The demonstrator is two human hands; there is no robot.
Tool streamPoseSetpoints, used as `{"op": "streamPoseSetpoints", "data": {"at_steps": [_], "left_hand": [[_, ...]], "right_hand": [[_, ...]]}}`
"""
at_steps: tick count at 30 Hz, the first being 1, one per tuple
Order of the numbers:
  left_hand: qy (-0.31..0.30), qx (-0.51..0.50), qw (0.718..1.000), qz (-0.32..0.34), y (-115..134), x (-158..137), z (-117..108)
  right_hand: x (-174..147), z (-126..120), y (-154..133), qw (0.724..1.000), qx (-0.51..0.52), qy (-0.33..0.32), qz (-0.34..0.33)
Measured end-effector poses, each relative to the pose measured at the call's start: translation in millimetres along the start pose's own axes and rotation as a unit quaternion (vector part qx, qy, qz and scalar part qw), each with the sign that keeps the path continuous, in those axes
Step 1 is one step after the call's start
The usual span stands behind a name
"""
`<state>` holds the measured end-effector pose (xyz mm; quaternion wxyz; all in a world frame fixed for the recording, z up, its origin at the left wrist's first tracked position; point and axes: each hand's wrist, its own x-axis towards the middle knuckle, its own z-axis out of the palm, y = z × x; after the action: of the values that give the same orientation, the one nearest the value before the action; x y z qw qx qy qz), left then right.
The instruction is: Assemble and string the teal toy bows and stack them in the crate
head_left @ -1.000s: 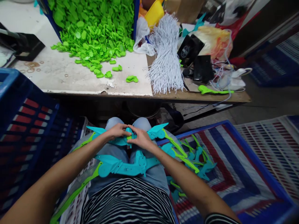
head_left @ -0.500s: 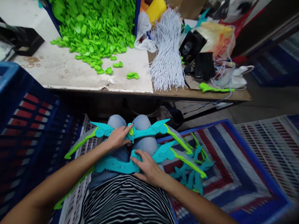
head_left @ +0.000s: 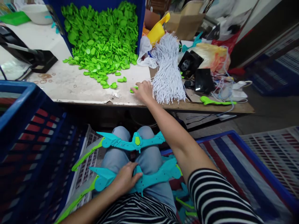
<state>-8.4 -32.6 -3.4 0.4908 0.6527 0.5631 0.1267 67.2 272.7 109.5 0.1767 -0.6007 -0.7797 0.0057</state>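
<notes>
Two turquoise toy bows with lime-green limb tips lie across my lap. The farther toy bow (head_left: 149,142) rests over my knees, with a lime-green piece at its centre. My left hand (head_left: 126,179) is closed on the middle of the nearer toy bow (head_left: 158,178), its thumb beside the raised centre. At the table's front, my right hand (head_left: 145,91) has its fingers curled down over a small lime-green plastic piece (head_left: 133,90), part of which sticks out to the left. A heap of similar lime-green pieces (head_left: 102,53) spills out of a blue bin (head_left: 140,26).
A bundle of white cords (head_left: 168,74) lies on the table (head_left: 86,91) right of my right hand. Farther right are black boxes (head_left: 204,81) and tangled wires. A blue crate (head_left: 30,124) stands at my left. A striped-lined blue crate (head_left: 233,168) sits at my right.
My right hand has left the nearer bow and reached forward to a loose green piece on the table. My left hand has moved from the farther bow to the nearer one. The view has tilted up.
</notes>
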Motion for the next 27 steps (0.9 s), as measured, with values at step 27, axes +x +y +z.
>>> {"op": "streamPoseSetpoints", "data": {"at_steps": [27], "left_hand": [[-0.126, -0.31, 0.925, -0.181, -13.8, 27.4, -28.3]], "right_hand": [[-347.7, 28.1, 32.1, 0.935, 0.24, -0.006, -0.261]]}}
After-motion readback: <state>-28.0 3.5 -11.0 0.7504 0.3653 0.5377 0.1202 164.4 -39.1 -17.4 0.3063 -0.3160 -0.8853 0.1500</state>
